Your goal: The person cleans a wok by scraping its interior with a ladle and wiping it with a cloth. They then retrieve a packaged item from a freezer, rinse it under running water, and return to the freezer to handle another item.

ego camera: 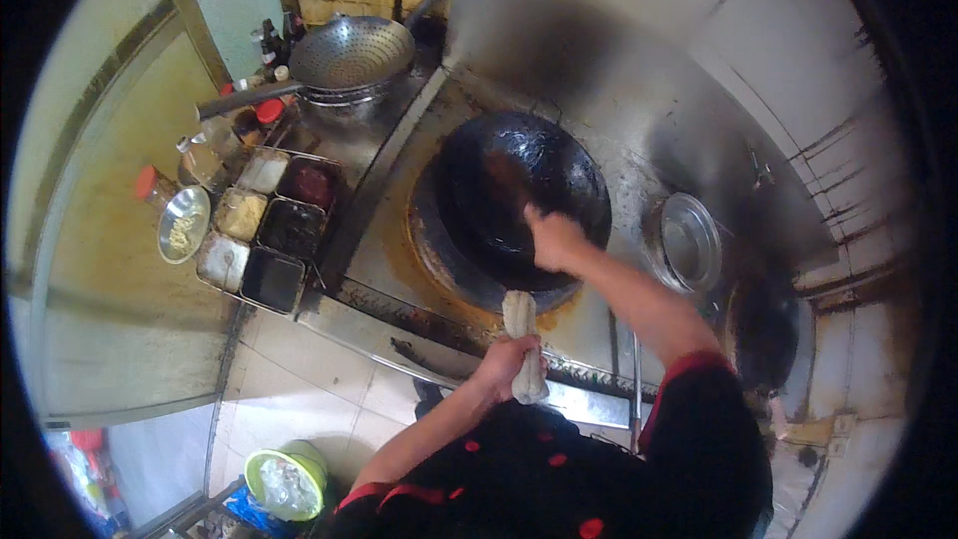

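Observation:
A dark wok (576, 172) rests tilted on the round stove burner in the middle of the view. My left hand (509, 365) grips a folded light cloth (530, 382), which reaches up to the wok's near rim and seems wrapped about its handle. Over the wok, my right hand (555, 238) is closed on the end of a brown, blurred tool, perhaps a wok brush (505, 174), whose far part lies inside the wok. The brush's exact shape cannot be made out.
At left stand a rack of square seasoning containers (292, 228), a metal bowl (183, 224), bottles and a perforated strainer (352, 52) with a long handle. Metal basins (685, 239) sit right of the burner. A green bucket (288, 483) is on the floor, lower left.

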The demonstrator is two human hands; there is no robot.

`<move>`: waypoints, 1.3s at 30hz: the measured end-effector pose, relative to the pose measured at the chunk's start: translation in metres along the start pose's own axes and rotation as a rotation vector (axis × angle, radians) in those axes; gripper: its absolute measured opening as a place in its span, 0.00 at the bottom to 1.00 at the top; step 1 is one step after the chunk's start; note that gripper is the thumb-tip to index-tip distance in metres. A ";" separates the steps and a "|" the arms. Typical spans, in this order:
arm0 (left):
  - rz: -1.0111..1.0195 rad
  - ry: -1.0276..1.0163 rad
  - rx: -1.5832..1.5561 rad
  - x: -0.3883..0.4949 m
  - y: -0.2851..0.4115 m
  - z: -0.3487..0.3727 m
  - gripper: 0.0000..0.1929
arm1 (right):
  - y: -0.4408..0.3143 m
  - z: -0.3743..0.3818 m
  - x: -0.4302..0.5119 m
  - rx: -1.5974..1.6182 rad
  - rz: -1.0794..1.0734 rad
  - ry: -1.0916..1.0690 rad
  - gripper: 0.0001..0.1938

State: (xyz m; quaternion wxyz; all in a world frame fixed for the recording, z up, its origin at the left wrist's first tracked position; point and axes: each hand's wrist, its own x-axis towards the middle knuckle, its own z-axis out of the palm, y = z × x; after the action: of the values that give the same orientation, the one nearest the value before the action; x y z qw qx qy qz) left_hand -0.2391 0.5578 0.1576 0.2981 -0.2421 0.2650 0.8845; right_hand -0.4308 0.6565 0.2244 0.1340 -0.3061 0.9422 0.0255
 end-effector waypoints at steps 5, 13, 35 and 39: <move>0.001 0.020 -0.010 0.005 -0.007 -0.002 0.06 | 0.030 0.009 -0.022 -0.262 0.074 -0.404 0.35; 0.006 0.027 0.035 0.001 -0.004 -0.001 0.08 | -0.006 0.013 -0.009 0.236 -0.121 -0.226 0.43; -0.045 0.079 0.000 0.004 -0.010 -0.003 0.07 | -0.002 0.004 0.007 0.197 -0.053 -0.080 0.45; -0.065 -0.008 -0.020 0.007 -0.008 -0.007 0.09 | 0.024 0.012 -0.052 0.019 -0.081 -0.378 0.40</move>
State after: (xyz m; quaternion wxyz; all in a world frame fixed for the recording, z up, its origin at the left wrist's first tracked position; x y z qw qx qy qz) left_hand -0.2369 0.5615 0.1455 0.3255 -0.2500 0.2471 0.8778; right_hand -0.4016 0.7077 0.2262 0.3124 -0.3322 0.8873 0.0683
